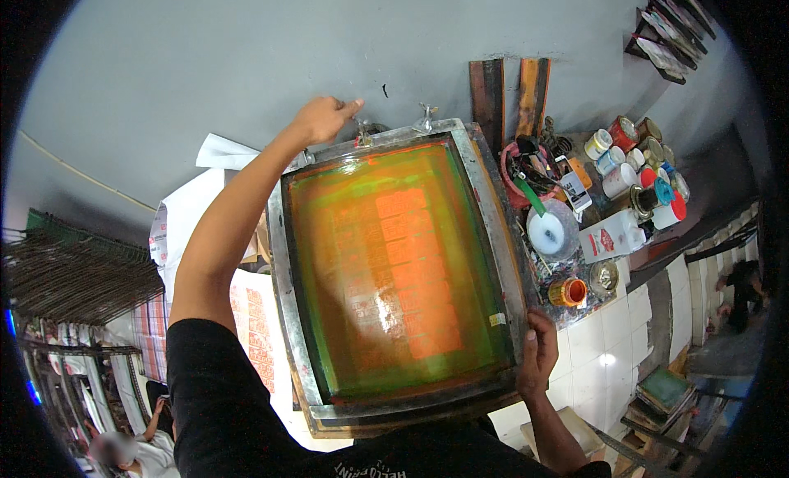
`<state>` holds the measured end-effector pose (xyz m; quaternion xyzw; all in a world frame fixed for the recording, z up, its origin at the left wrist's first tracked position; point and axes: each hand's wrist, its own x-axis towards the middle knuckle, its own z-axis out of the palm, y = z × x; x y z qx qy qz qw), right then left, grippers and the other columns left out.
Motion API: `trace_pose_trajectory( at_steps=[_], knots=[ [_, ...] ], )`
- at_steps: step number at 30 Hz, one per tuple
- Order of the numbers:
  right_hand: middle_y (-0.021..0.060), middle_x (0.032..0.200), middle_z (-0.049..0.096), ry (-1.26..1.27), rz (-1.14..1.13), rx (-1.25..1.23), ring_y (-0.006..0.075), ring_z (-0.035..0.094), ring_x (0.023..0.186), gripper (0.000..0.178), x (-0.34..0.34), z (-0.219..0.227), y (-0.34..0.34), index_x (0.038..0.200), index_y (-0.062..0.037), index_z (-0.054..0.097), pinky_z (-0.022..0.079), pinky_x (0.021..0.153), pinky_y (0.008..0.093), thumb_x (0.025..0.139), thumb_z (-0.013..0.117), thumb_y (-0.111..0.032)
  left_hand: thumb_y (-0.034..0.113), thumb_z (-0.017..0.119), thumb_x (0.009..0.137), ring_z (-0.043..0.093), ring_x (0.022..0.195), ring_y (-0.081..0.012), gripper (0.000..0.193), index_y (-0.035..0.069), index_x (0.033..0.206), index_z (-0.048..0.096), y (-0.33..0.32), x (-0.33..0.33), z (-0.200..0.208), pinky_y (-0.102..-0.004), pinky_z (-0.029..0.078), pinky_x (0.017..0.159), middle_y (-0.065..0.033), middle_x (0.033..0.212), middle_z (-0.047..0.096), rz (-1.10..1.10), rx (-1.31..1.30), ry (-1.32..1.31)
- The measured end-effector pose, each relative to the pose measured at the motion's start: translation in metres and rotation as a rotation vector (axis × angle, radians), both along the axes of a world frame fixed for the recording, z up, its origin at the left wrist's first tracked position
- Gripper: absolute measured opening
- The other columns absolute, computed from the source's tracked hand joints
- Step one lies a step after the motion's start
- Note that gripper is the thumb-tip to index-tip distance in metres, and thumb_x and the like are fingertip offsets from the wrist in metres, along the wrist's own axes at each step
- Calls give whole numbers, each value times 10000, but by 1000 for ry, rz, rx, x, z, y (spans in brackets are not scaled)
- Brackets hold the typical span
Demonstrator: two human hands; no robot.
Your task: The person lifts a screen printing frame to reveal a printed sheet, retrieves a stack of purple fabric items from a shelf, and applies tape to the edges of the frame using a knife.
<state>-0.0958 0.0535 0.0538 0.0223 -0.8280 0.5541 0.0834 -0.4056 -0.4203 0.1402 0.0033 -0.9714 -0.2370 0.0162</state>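
A screen printing frame [485, 207] with grey metal sides lies in front of me, its mesh [353, 231] green-yellow with orange ink over blocks of a design. My left hand [325, 120] is at the far edge, fingers pinched at the wing screw of the left hinge clamp [363, 134] and hiding the screw's top. A second clamp [426, 119] with its wing screw stands further right on the same edge. My right hand [538, 356] is curled at the near right edge of the frame. What lies under its fingers is partly hidden.
Two squeegees [486, 104] lean on the grey wall. On the right, a stained table holds paint jars [619, 180], a white bottle [612, 235], a tub [552, 231] and an open orange ink jar [567, 293]. Printed sheets [253, 330] lie left. A person [136, 449] is at lower left.
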Motion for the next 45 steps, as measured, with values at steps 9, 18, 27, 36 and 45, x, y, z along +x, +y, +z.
trace_pose_trajectory(
  at_steps=[9, 18, 27, 36, 45],
  knots=[
    [216, 1297, 587, 10, 15, -70, 324, 529, 1241, 276, 1, -7, 4, 1200, 9, 572, 348, 1104, 436, 995, 542, -173, 668, 385, 996, 590, 595, -175, 729, 43, 1171, 716, 23, 21, 29, -367, 461, 654, -91, 546, 549, 1, 111, -59],
    [216, 1309, 571, 5, 58, -104, 333, 530, 1245, 275, -1, 6, 1, 1203, 16, 558, 372, 1090, 435, 1004, 533, -173, 633, 334, 1014, 695, 890, -377, 684, 96, 1255, 681, 24, 16, 35, -485, 517, 897, -214, 1000, 723, 50, -686, -202],
    [240, 1311, 567, -16, 66, -82, 367, 538, 1247, 315, 0, -4, 7, 1221, 29, 560, 380, 1089, 445, 996, 539, -190, 472, 429, 1038, 632, 1101, -383, 516, 67, 1294, 620, 48, -10, 12, -489, 494, 937, -192, 1130, 698, -327, -269, 356],
    [214, 1319, 559, -70, 75, -67, 295, 501, 1263, 339, 2, -2, 11, 1226, 42, 549, 346, 1105, 423, 1024, 522, -229, 438, 379, 1068, 653, 988, -432, 498, 25, 1023, 653, 111, -54, -18, -529, 497, 894, -220, 990, 701, -451, -421, 132],
    [241, 1309, 573, -45, 52, -33, 375, 547, 1238, 335, 1, 2, 12, 1226, 29, 566, 390, 1082, 453, 994, 532, -210, 380, 390, 1029, 658, 925, -467, 510, -29, 911, 670, 156, -61, -37, -556, 518, 836, -274, 931, 691, -28, -383, 71]
  ],
)
